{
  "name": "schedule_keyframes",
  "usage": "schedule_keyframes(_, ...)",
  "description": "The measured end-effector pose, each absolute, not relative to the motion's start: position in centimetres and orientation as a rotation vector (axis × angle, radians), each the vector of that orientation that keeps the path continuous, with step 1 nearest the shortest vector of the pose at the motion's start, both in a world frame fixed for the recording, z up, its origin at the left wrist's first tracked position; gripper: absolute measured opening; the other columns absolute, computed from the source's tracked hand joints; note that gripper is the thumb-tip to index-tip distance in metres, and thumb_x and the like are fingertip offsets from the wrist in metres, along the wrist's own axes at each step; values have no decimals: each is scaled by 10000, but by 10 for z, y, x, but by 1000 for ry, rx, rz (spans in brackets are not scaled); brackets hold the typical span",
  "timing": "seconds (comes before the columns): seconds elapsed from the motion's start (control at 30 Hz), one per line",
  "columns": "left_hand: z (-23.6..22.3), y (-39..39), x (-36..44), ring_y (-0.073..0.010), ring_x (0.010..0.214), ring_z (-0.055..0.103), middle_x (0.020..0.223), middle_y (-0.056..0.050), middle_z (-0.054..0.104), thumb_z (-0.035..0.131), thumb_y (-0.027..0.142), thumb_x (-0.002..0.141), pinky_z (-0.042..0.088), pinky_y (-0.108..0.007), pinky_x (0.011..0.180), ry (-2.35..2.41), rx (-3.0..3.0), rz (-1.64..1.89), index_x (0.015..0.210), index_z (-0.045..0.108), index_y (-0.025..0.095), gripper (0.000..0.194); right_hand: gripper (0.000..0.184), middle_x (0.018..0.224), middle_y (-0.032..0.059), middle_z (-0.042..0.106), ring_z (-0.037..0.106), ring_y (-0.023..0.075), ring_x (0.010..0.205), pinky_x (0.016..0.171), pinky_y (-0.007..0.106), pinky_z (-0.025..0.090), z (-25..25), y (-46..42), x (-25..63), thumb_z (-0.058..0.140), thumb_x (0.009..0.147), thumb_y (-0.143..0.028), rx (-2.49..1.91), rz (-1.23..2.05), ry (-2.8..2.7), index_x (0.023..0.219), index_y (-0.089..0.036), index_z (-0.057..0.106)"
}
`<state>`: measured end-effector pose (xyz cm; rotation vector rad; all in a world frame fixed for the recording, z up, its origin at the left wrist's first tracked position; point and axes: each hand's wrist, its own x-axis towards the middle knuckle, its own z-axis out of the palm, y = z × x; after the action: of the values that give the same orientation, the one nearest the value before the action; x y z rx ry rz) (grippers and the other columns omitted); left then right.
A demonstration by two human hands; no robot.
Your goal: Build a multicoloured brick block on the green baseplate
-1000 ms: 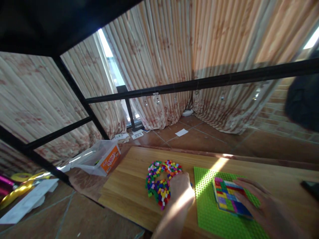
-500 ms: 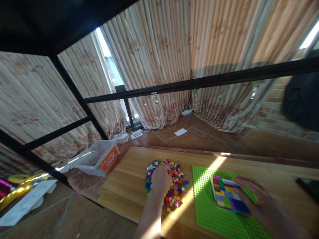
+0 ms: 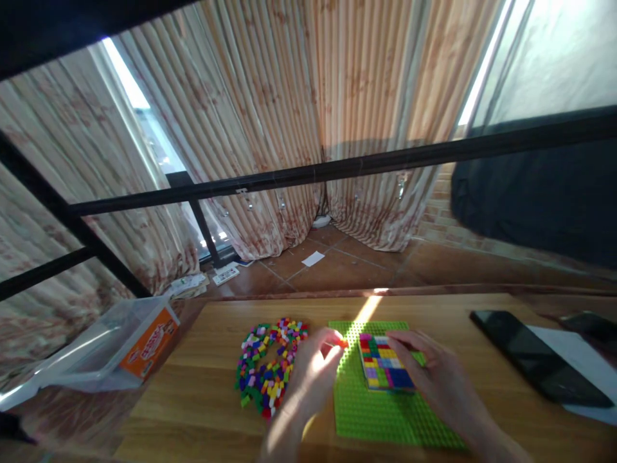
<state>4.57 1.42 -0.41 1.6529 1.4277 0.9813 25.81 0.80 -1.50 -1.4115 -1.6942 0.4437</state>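
My left hand [image 3: 318, 363] is pinching a small orange-red toy brick [image 3: 342, 343], just left of a multicoloured toy-brick block [image 3: 383, 366]. That block lies on a green studded baseplate [image 3: 354, 411] on the wooden table. Curled around the block's right side, my right hand [image 3: 429, 370] grips it, the fingers at its far right corner and partly covering the top. To the left of my left hand spreads a pile of loose toy bricks [image 3: 253, 354] in many colours, with bare wood showing in its middle.
A clear plastic box [image 3: 116, 341] with an orange label stands beyond the table's left end. On the right, a black phone-like slab [image 3: 535, 354] lies partly over white paper [image 3: 578, 347]. A black metal bar [image 3: 289, 180] crosses before the curtains.
My left hand has left the brick pile and moved right to the baseplate, carrying a small orange-red brick. My right hand stays at the block. The view has swung to the right.
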Motion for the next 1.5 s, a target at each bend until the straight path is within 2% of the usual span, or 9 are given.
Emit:
schedule_keyframes(0.2, -1, 2, 91, -125, 768, 584, 821, 18, 636, 525, 121, 775, 434, -225, 700, 1323, 1765, 1078, 838, 605, 214, 138, 278, 788, 8, 685, 613, 154, 683, 606, 248, 497, -16, 1, 246, 572, 820, -415, -1337, 758, -1659, 1003, -236, 679)
schedule_keyframes(0.43, -3, 2, 105, -141, 844, 570, 881, -2, 625, 505, 63, 771, 433, -257, 753, 1295, 1928, 1077, 810, 581, 205, 166, 177, 714, -2, 679, 588, 142, 604, 574, 247, 476, -17, 3, 244, 572, 800, -342, -1353, 864, -1592, 847, -213, 683)
schedule_keyframes(0.53, -5, 5, 103, -139, 840, 587, 888, -2, 636, 496, 59, 760, 452, -249, 755, 1339, 1906, 1061, 856, 598, 214, 209, 176, 789, 10, 713, 640, 167, 706, 642, 260, 500, -18, 5, 248, 550, 809, -318, -1374, 808, -1613, 864, -226, 690)
schedule_keyframes(0.67, -10, 14, 94, -159, 848, 629, 918, -23, 681, 473, 97, 778, 483, -263, 777, 1634, 1738, 940, 1035, 618, 221, 320, 212, 898, 28, 731, 667, 190, 784, 718, 297, 517, -26, 11, 256, 513, 835, -294, -1436, 674, -1688, 941, -242, 689)
schedule_keyframes(0.83, -18, 20, 90, -165, 979, 632, 1069, -47, 691, 469, 128, 789, 484, -249, 868, 1682, 1520, 923, 1181, 587, 198, 415, 205, 952, 48, 712, 635, 222, 906, 813, 358, 507, -31, 18, 255, 536, 846, -329, -1417, 403, -1774, 924, -255, 711)
schedule_keyframes(1.07, -13, 17, 97, -163, 1055, 600, 1117, -48, 675, 430, 91, 772, 443, -257, 953, 1541, 1512, 1025, 1045, 657, 187, 368, 155, 977, 53, 649, 570, 230, 920, 809, 384, 479, -37, 25, 237, 610, 817, -328, -1441, 178, -1831, 890, -325, 747)
schedule_keyframes(1.23, -9, 13, 97, -159, 912, 625, 992, -36, 695, 396, 72, 784, 479, -254, 840, 1493, 1628, 1006, 947, 688, 203, 359, 171, 1036, 59, 640, 564, 240, 934, 806, 398, 468, -49, 29, 236, 649, 784, -308, -1494, 109, -1835, 924, -337, 743)
schedule_keyframes(1.33, -11, 11, 98, -178, 885, 637, 971, -49, 704, 406, 102, 811, 487, -269, 801, 1578, 1636, 937, 979, 686, 202, 342, 185, 1036, 56, 647, 567, 246, 955, 821, 404, 465, -50, 30, 237, 665, 761, -288, -1503, 113, -1823, 925, -334, 740)
schedule_keyframes(1.5, -16, 8, 100, -191, 906, 654, 953, -69, 720, 418, 140, 839, 484, -274, 835, 1663, 1605, 889, 1030, 672, 187, 322, 190, 1038, 51, 660, 572, 248, 986, 845, 411, 467, -49, 30, 239, 658, 748, -296, -1509, 173, -1793, 921, -315, 735)
